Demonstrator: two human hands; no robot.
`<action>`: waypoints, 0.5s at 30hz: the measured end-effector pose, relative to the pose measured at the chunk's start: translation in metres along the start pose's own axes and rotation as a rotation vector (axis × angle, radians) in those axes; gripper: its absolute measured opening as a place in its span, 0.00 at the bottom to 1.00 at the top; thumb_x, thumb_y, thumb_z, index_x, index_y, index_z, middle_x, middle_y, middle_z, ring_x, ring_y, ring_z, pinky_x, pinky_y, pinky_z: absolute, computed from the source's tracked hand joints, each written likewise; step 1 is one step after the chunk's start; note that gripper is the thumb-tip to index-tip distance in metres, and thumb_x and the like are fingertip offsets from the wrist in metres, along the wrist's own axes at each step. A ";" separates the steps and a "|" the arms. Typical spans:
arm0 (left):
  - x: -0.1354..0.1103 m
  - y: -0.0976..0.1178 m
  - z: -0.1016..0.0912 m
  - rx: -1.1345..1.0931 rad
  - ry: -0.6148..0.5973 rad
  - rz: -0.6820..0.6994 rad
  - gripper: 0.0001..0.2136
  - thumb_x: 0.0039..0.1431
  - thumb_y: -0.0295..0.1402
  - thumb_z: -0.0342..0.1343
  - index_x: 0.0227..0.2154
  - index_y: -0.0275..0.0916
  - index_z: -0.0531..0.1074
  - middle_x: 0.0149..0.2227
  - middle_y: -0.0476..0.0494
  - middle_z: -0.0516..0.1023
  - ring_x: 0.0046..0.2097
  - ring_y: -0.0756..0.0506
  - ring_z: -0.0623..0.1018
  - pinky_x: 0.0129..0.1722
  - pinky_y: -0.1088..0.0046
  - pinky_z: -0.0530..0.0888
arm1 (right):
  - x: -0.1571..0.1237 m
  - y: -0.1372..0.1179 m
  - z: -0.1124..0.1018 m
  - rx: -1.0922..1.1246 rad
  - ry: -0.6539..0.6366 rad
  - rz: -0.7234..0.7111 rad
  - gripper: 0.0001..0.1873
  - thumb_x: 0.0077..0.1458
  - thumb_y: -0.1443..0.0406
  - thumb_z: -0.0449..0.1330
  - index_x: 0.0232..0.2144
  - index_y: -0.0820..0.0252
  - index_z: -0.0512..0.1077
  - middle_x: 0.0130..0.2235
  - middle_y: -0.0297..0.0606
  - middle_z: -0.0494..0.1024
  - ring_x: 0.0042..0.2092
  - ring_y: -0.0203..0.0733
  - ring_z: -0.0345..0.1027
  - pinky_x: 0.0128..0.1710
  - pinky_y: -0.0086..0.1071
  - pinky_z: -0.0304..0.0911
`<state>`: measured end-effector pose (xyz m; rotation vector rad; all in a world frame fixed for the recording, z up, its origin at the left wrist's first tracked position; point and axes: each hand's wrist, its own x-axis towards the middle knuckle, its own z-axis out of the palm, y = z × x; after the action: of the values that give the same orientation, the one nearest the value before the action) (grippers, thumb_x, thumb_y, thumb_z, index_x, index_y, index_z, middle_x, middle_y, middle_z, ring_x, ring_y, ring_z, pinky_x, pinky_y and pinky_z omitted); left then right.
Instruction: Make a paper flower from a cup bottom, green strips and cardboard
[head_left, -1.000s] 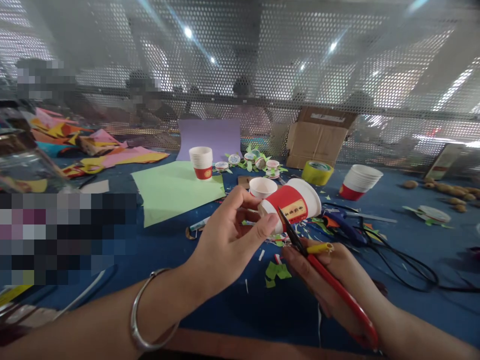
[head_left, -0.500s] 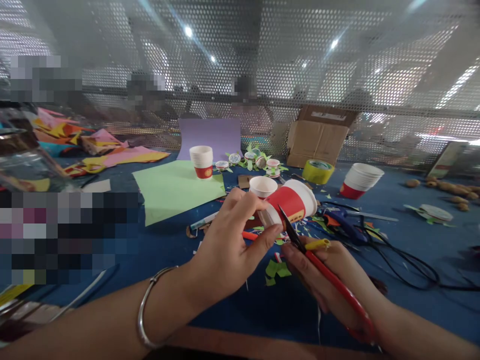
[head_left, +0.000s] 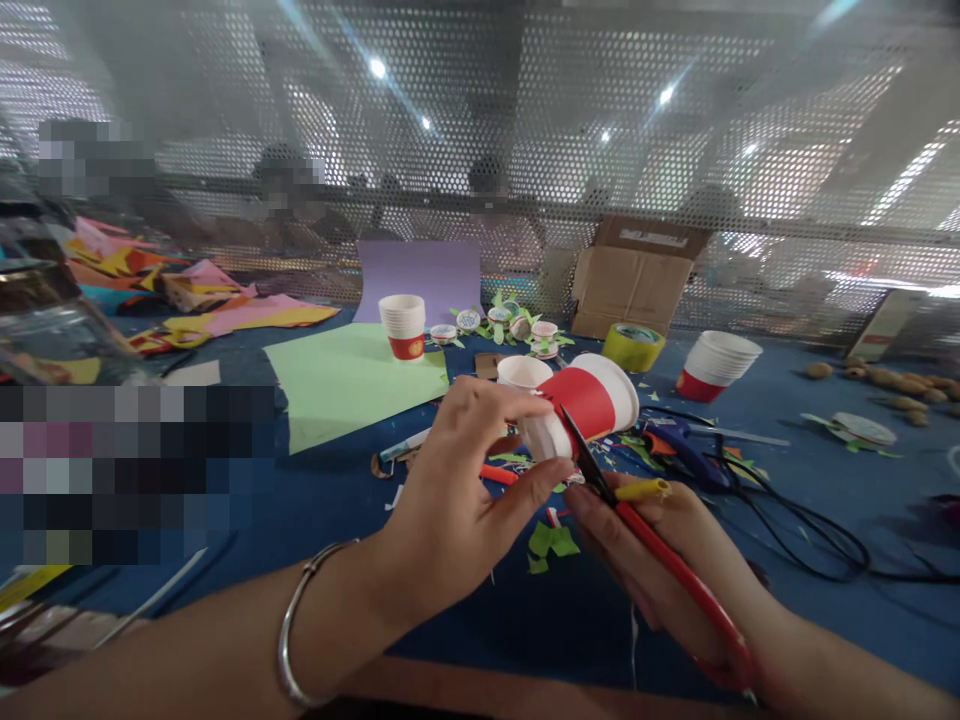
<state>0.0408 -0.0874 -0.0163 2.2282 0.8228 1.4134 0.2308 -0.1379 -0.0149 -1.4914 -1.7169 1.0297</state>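
A red and white paper cup (head_left: pixel 589 398) lies tilted in the air, its mouth toward the right. My left hand (head_left: pixel 472 480) pinches the cup's white base end between thumb and fingers. In my right hand (head_left: pixel 660 560) is a pair of scissors (head_left: pixel 675 575) with red handles. Their dark blades rest against the cup near its base, where the wall looks cut. A small yellow roll (head_left: pixel 641 491) sticks out by the right hand's fingers. Behind the held cup stands another white paper cup (head_left: pixel 523 371), partly hidden.
Stacked paper cups (head_left: pixel 403 325) stand on green paper (head_left: pixel 337 385); another stack (head_left: pixel 718 365) is at right. Beyond are yellow tape (head_left: pixel 634 346), a cardboard box (head_left: pixel 636 280) and small paper turtles (head_left: pixel 499 325). A blue glue gun (head_left: pixel 686 450) with a black cord lies right, among paper scraps.
The held cup has turned about its length, so its printed patch has rolled out of sight. More of its white base end shows at the left fingers. The scissors stay at the cup.
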 end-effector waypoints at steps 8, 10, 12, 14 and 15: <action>0.007 -0.002 0.006 -0.471 -0.024 -0.474 0.17 0.58 0.41 0.65 0.44 0.40 0.66 0.40 0.43 0.79 0.40 0.47 0.80 0.34 0.73 0.80 | 0.005 0.006 0.001 -0.024 0.057 -0.062 0.28 0.62 0.47 0.58 0.17 0.55 0.62 0.11 0.27 0.60 0.13 0.31 0.52 0.14 0.28 0.48; 0.007 -0.003 0.004 -0.460 -0.034 -0.425 0.15 0.59 0.39 0.65 0.43 0.41 0.67 0.40 0.44 0.78 0.40 0.47 0.80 0.34 0.74 0.79 | 0.005 0.005 0.002 -0.030 0.056 -0.072 0.27 0.63 0.47 0.57 0.19 0.55 0.64 0.11 0.26 0.61 0.13 0.31 0.53 0.13 0.28 0.48; 0.005 -0.003 0.002 -0.433 -0.049 -0.375 0.14 0.60 0.38 0.64 0.44 0.42 0.67 0.41 0.44 0.78 0.40 0.47 0.79 0.35 0.72 0.80 | 0.004 0.005 0.004 -0.012 0.058 -0.075 0.25 0.62 0.47 0.58 0.21 0.55 0.66 0.12 0.26 0.61 0.13 0.31 0.53 0.13 0.28 0.48; 0.003 -0.004 0.001 -0.364 -0.049 -0.321 0.14 0.61 0.37 0.63 0.45 0.41 0.66 0.43 0.41 0.76 0.41 0.46 0.79 0.39 0.68 0.81 | 0.004 0.006 0.005 0.020 0.059 -0.071 0.24 0.60 0.46 0.59 0.22 0.55 0.68 0.13 0.25 0.62 0.13 0.31 0.53 0.13 0.28 0.49; 0.002 -0.004 0.001 -0.314 -0.042 -0.290 0.14 0.61 0.37 0.63 0.46 0.41 0.66 0.45 0.40 0.75 0.42 0.45 0.79 0.42 0.65 0.81 | 0.003 0.006 0.005 0.033 0.059 -0.068 0.24 0.60 0.45 0.59 0.23 0.55 0.68 0.13 0.25 0.61 0.13 0.32 0.53 0.13 0.28 0.50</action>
<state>0.0411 -0.0835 -0.0179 1.8158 0.8087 1.2552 0.2288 -0.1352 -0.0224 -1.4191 -1.6900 0.9644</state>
